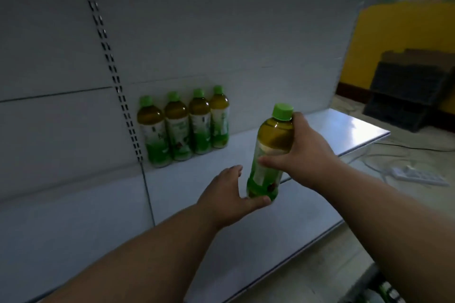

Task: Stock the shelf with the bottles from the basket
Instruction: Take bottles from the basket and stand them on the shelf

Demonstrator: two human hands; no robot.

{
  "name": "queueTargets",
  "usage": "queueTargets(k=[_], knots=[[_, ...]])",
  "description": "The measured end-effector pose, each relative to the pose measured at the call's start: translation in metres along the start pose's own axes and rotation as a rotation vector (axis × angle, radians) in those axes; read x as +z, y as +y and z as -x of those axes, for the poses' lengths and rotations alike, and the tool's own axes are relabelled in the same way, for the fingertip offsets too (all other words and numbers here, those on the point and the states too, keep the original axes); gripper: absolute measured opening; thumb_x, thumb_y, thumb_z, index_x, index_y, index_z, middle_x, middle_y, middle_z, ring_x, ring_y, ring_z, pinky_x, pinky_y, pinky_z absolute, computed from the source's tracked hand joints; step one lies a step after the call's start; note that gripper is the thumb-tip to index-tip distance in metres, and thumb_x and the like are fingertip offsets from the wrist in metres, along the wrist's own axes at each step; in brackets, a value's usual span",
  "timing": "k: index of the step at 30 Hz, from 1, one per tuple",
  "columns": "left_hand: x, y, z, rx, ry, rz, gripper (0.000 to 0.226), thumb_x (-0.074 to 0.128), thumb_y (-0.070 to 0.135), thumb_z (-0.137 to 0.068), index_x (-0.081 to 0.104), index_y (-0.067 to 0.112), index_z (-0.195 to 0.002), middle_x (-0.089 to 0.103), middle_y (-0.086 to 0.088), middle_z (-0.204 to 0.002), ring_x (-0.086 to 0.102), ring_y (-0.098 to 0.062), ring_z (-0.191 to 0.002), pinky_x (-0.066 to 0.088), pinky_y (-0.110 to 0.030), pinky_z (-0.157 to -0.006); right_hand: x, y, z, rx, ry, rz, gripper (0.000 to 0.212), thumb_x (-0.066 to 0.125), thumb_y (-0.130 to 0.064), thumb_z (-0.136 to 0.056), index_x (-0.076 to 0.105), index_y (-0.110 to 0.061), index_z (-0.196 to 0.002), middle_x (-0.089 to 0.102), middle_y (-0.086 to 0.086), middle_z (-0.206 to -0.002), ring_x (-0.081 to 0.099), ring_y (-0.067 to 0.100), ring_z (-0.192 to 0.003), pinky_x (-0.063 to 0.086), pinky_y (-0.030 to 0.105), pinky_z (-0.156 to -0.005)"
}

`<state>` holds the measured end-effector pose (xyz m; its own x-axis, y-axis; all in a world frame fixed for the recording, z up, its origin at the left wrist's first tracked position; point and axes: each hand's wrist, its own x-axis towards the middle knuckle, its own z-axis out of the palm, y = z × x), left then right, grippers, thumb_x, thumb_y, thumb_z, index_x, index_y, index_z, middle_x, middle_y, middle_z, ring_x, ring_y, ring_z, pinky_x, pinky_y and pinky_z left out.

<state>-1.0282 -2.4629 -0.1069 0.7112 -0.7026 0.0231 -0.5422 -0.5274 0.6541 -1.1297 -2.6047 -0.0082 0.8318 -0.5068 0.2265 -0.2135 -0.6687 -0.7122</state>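
Spanning most of the view, a pale grey shelf [246, 241] is running beneath both hands, with its back panel [221, 32] rising beyond the fingers and a slotted upright [115, 76] standing on that panel, off to the left of them. Farther right than the right fingers, a yellow wall [403, 32] is showing past the shelf end, with dark crates [408, 96] stacked on the floor before it and a white power strip [418, 176] lying on the floor, its cables trailing away.

Well beyond the left fingers, four bottles [183, 128] are standing upright in a row against the back panel, touching side by side, each with a green cap, amber liquid and a green and white label.

The right hand [305, 152] is gripping a fifth bottle [269, 155] around its upper body, the thumb crossing the label and the fingers [296, 118] wrapping behind the shoulder just under the cap. This bottle is tilting slightly, cap away from the person, and is hanging above the shelf.

The left hand [227, 194] is reaching in just below the right one, its fingers loosely spread; its thumb [256, 202] is touching the base of the held bottle, cupping rather than clasping it.

The basket is out of view.
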Motion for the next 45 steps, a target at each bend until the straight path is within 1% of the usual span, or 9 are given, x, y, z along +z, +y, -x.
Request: queueTargets(k=[6, 10, 13, 17, 21, 27, 37, 42, 45], knots=[[0.007, -0.046, -0.059, -0.100, -0.005, -0.134, 0.115, 0.057, 0.083, -0.069, 0.020, 0.018, -0.156, 0.025, -0.002, -0.162, 0.026, -0.019, -0.146, 0.026, -0.036, -0.118, 0.040, 0.030, -0.066, -0.055, -0.062, 0.021, 0.072, 0.089, -0.036, -0.064, 0.039, -0.033, -0.115, 0.056, -0.011, -0.095, 0.054, 0.005, -0.080, 0.044, 0.024, -0.059], [0.025, -0.053, -0.096, -0.191, 0.011, -0.226, 0.103, 0.039, 0.080, -0.083, 0.012, 0.015, -0.158, 0.013, -0.006, -0.165, 0.014, -0.021, -0.150, 0.014, -0.035, -0.121, 0.049, 0.045, -0.115, -0.088, -0.081, 0.067, 0.078, 0.090, -0.037, -0.063, 0.042, -0.031, -0.124, 0.061, -0.005, -0.101, 0.060, 0.020, -0.089, 0.053, 0.036, -0.074], [0.037, -0.047, -0.123, -0.239, 0.068, -0.313, 0.101, 0.038, 0.076, -0.087, 0.006, 0.011, -0.158, 0.006, -0.008, -0.166, 0.007, -0.022, -0.151, 0.006, -0.035, -0.121, 0.055, 0.054, -0.149, -0.106, -0.058, 0.090, 0.079, 0.090, -0.036, -0.064, 0.041, -0.028, -0.126, 0.061, -0.001, -0.103, 0.060, 0.023, -0.090, 0.054, 0.039, -0.074], [0.048, -0.046, -0.151, -0.260, 0.130, -0.414, 0.107, 0.035, 0.079, -0.085, 0.006, 0.006, -0.157, 0.007, -0.013, -0.165, 0.007, -0.025, -0.152, 0.003, -0.038, -0.123, 0.068, 0.064, -0.180, -0.114, -0.036, 0.037, 0.082, 0.088, -0.036, -0.067, 0.040, -0.030, -0.133, 0.062, -0.002, -0.111, 0.061, 0.022, -0.096, 0.056, 0.041, -0.077], [0.055, -0.050, -0.156, -0.272, 0.064, -0.472, 0.107, 0.029, 0.081, -0.084, -0.001, 0.011, -0.158, -0.006, -0.010, -0.166, -0.007, -0.023, -0.152, -0.005, -0.040, -0.122, 0.081, 0.079, -0.183, -0.058, 0.010, -0.044, 0.087, 0.087, -0.032, -0.070, 0.037, -0.029, -0.140, 0.061, -0.004, -0.115, 0.060, 0.018, -0.101, 0.056, 0.040, -0.081], [0.053, -0.050, -0.158, -0.316, -0.039, -0.526, 0.104, 0.017, 0.083, -0.084, -0.012, 0.014, -0.156, -0.020, -0.008, -0.164, -0.021, -0.022, -0.149, -0.009, -0.041, -0.122, 0.110, 0.118, -0.181, 0.068, -0.125, 0.052, 0.051, 0.081, -0.042, -0.073, 0.058, -0.021, -0.114, 0.062, -0.004, -0.108, 0.063, 0.017, -0.097, 0.059, 0.039, -0.082], [0.052, -0.050, -0.158, -0.323, -0.075, -0.515, 0.104, 0.020, 0.081, -0.086, -0.017, 0.013, -0.155, -0.022, -0.009, -0.163, -0.020, -0.021, -0.150, -0.011, -0.038, -0.121, 0.142, 0.102, -0.242, 0.019, -0.058, 0.078, 0.040, 0.073, -0.025, -0.086, 0.049, -0.015, -0.116, 0.062, 0.004, -0.111, 0.062, 0.022, -0.100, 0.054, 0.036, -0.079], [0.053, -0.053, -0.158, -0.323, -0.074, -0.481, 0.105, 0.021, 0.082, -0.085, -0.016, 0.014, -0.155, -0.022, -0.009, -0.163, -0.020, -0.022, -0.150, -0.010, -0.039, -0.121, 0.146, 0.104, -0.251, 0.019, -0.060, 0.064, 0.043, 0.072, -0.025, -0.087, 0.048, -0.014, -0.121, 0.060, 0.003, -0.117, 0.060, 0.021, -0.103, 0.053, 0.034, -0.083], [0.052, -0.052, -0.160, -0.319, -0.087, -0.489, 0.105, 0.020, 0.082, -0.085, -0.016, 0.013, -0.155, -0.021, -0.010, -0.163, -0.019, -0.022, -0.150, -0.009, -0.040, -0.122, 0.141, 0.108, -0.238, 0.010, -0.089, 0.117, 0.063, 0.074, -0.031, -0.085, 0.043, -0.011, -0.135, 0.054, 0.008, -0.130, 0.056, 0.023, -0.113, 0.047, 0.031, -0.087]])
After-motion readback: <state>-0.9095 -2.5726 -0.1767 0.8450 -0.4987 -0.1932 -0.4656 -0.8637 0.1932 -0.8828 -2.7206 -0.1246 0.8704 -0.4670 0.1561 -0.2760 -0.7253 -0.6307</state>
